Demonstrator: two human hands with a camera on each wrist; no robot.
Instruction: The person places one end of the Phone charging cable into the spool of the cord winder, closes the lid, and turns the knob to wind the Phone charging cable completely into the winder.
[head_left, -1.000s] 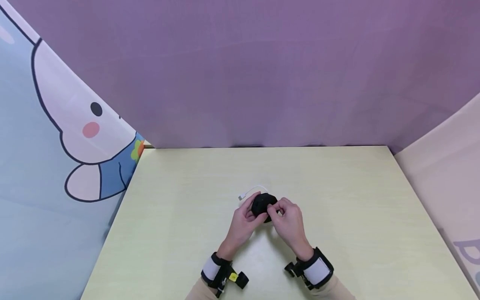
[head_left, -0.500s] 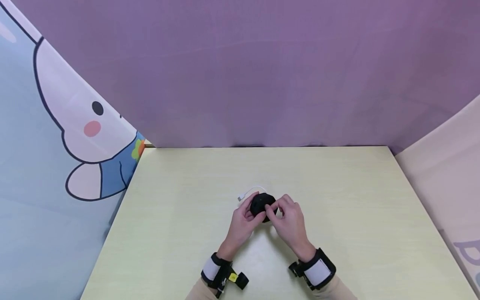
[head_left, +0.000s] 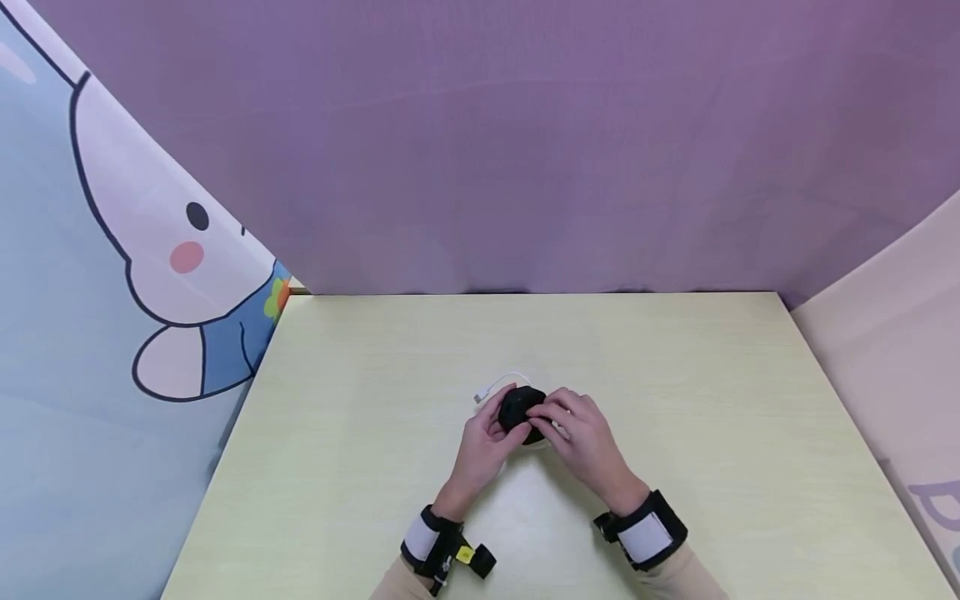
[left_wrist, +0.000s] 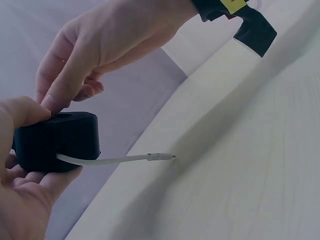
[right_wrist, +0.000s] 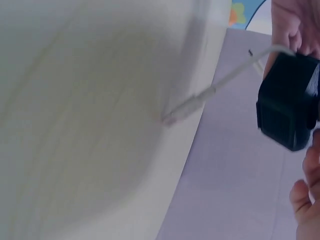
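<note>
My left hand (head_left: pixel 480 457) holds a small black block-shaped case (head_left: pixel 517 408), thumb at the near side and fingers behind and beneath. A white cable (left_wrist: pixel 115 161) comes out of the case's lower side. Its plug (left_wrist: pixel 160 156) hangs free beyond the case in the left wrist view. In the head view, a white USB-type plug (head_left: pixel 481 396) shows past my left fingertips. My right hand (head_left: pixel 592 442) pinches at the right side of the case with thumb and fingers. What lies exactly between those fingertips is hidden.
The pale wooden table (head_left: pixel 375 358) lies under both hands. A purple cloth (head_left: pixel 525 150) stands behind its far edge. A blue cartoon curtain (head_left: pixel 67 417) hangs at the left, and a pale cloth (head_left: pixel 892 350) at the right.
My right hand has turned slightly and its wrist has swung to the right, with its fingers more stretched over the case. The case has drifted a little left in my left hand.
</note>
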